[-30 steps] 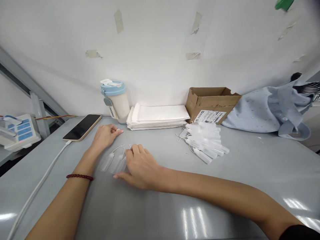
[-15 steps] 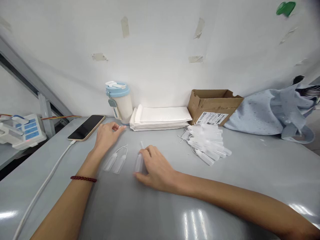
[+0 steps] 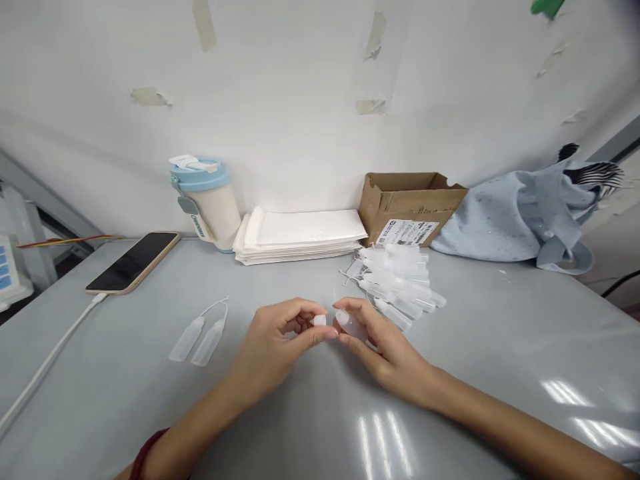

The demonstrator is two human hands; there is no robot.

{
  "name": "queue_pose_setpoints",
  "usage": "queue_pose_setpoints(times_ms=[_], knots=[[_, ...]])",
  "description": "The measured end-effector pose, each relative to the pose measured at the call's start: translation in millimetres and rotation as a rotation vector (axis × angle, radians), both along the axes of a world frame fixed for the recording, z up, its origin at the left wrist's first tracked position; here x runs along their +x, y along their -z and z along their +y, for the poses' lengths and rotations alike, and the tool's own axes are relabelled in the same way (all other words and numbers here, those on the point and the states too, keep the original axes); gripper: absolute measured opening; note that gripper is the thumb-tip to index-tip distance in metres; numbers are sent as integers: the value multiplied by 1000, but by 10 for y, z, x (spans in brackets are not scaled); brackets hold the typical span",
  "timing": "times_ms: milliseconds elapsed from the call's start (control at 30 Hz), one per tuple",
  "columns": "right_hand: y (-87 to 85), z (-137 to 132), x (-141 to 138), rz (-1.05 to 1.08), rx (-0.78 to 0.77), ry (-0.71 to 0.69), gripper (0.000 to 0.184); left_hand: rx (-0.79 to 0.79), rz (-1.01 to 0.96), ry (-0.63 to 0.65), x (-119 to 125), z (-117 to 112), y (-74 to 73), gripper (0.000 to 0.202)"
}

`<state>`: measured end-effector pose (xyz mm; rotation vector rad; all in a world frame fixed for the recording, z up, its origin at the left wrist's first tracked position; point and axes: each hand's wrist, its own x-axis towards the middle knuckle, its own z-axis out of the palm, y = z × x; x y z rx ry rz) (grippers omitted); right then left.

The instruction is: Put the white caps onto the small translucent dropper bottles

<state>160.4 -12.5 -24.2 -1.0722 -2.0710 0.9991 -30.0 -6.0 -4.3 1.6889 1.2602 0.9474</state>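
Close together above the table's middle, both hands work with small plastic parts. My left hand [image 3: 277,340] pinches a short white cap [image 3: 320,321] between thumb and fingertips. In my right hand [image 3: 385,343] is a small translucent plastic bottle [image 3: 352,327], its end turned toward the cap with a little space between them. Two similar slim bottles [image 3: 196,340] lie to the left, joined at their tips by a thin loop. A heap of such bottles [image 3: 400,277] rests beyond my right hand, some with thin white strings or tubes.
A phone [image 3: 134,262] with a white cable [image 3: 50,357] lies at left. Along the wall stand a blue-lidded cup [image 3: 213,207], a stack of white padded envelopes [image 3: 305,230], an open cardboard box [image 3: 415,210] and a light blue cloth bag [image 3: 500,217].
My left hand came right and closer from beside the cup, now holding the cap. My right hand lifted the bottle off the table and moved right. The view shifted slightly right.
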Motion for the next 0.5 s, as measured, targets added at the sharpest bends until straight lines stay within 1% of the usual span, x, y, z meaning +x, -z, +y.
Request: queue_pose_setpoints(times_ms=[100, 167, 267, 400, 467, 500], knots=[[60, -7, 9, -72, 113, -18, 33, -7, -10, 9, 30, -32, 17, 10], [115, -16, 21, -124, 203, -39, 34, 15, 20, 43, 25, -35, 23, 11], [147, -20, 33, -230, 428, -54, 34, 44, 87, 106, 24, -33, 23, 15], [47, 0, 9, -444, 779, -64, 29, -15, 150, 144, 39, -41, 7, 18], [-7, 11, -9, -523, 891, -86, 29, -85, 170, 164, 43, -50, -1, 23], [-21, 14, -14, -548, 915, -93, 30, -125, 172, 176, 43, -54, -2, 25]])
